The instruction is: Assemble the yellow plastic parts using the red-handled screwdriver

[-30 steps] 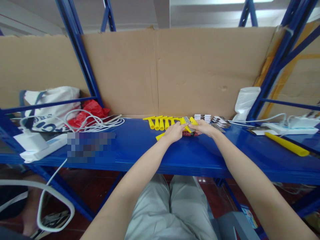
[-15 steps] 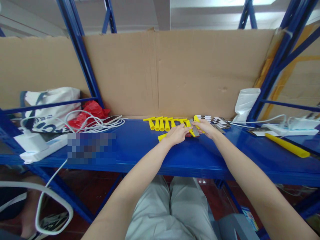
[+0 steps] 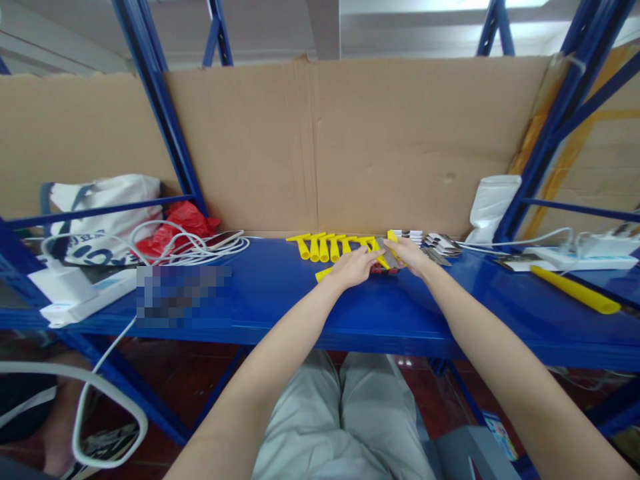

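Observation:
Both of my hands meet over the blue shelf around a yellow plastic scraper part and a flat grey metal blade (image 3: 387,259). My left hand (image 3: 354,268) has its fingers closed at the blade's left side, beside a yellow piece; what exactly lies in the fingers is partly hidden. On the other side my right hand (image 3: 407,253) pinches a yellow scraper part (image 3: 392,236) against the blade. Just behind the left hand, a row of several yellow T-shaped scraper handles (image 3: 324,248) lies along the back. Another yellow handle (image 3: 323,274) pokes out beneath the left wrist.
Stacked blades with black-and-white labels (image 3: 441,245) lie right of my hands. A long yellow-handled tool (image 3: 575,290) rests at the far right near a power strip (image 3: 590,259). White cables (image 3: 200,248), a red bag (image 3: 183,223) and a cardboard wall (image 3: 370,147) border the shelf (image 3: 280,300).
My hands stay almost in place. The blade and yellow piece between them have shifted slightly, and the fingers of my left hand reach a little farther toward the blade.

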`<state>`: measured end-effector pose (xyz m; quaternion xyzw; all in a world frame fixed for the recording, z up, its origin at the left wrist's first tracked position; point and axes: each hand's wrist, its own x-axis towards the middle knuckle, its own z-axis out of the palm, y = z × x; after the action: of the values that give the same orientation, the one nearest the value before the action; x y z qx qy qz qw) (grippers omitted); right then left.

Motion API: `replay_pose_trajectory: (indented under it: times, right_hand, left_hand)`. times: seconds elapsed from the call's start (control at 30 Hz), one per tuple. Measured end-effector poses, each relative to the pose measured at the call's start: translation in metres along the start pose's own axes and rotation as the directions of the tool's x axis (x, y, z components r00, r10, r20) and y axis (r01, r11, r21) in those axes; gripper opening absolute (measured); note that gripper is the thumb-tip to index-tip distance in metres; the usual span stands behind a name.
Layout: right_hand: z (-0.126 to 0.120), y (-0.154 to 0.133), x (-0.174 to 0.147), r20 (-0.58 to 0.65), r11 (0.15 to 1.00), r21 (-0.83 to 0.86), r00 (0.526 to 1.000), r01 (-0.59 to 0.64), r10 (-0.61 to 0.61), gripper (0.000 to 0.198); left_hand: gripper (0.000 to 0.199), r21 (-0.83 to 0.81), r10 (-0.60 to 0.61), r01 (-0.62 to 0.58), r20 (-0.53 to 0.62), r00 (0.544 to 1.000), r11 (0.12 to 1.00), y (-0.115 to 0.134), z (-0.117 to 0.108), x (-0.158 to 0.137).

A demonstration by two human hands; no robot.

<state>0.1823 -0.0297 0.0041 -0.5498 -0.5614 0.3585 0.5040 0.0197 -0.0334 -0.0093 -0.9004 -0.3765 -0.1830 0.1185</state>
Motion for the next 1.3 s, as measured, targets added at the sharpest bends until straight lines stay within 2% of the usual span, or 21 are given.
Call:
replay_pose_trajectory:
  times: [0.13,0.3,0.7,0.87,1.07,1.3]
  right_hand:
    - [-0.004,-0.003,0.001,0.004,0.992,0.072,0.995,-0.1,0.1,0.02]
    - [-0.008,-0.007,0.003,-0.082,0.976,0.19,0.989,-0.106,0.123,0.015]
    - [-0.007,-0.018,-0.004,-0.258,0.954,0.296,0.958,-0.048,0.128,0.013]
    - [-0.008,-0.014,0.0,-0.275,0.973,0.23,0.957,-0.03,0.094,0.012]
    - [-0.007,-0.006,0.007,-0.206,0.991,0.128,0.976,-0.047,0.073,0.009]
    - [-0.01,-0.002,0.011,-0.199,0.999,-0.011,0.98,-0.033,0.03,0.017]
  left_hand:
    - [0.044,-0.041,-0.084,0.085,0.018,0.996,0.996,-0.002,0.003,0.002]
    - [0.045,-0.089,-0.173,0.175,0.023,0.985,0.981,-0.008,0.008,0.004]
    - [0.046,-0.095,-0.176,0.177,0.025,0.984,0.98,-0.011,0.008,0.004]
    - [0.045,-0.071,-0.178,0.18,0.036,0.983,0.981,-0.01,0.008,0.004]
    - [0.044,-0.08,-0.168,0.17,0.023,0.985,0.982,-0.009,0.006,0.004]
    - [0.044,-0.091,-0.158,0.159,0.018,0.987,0.983,-0.009,0.004,0.004]
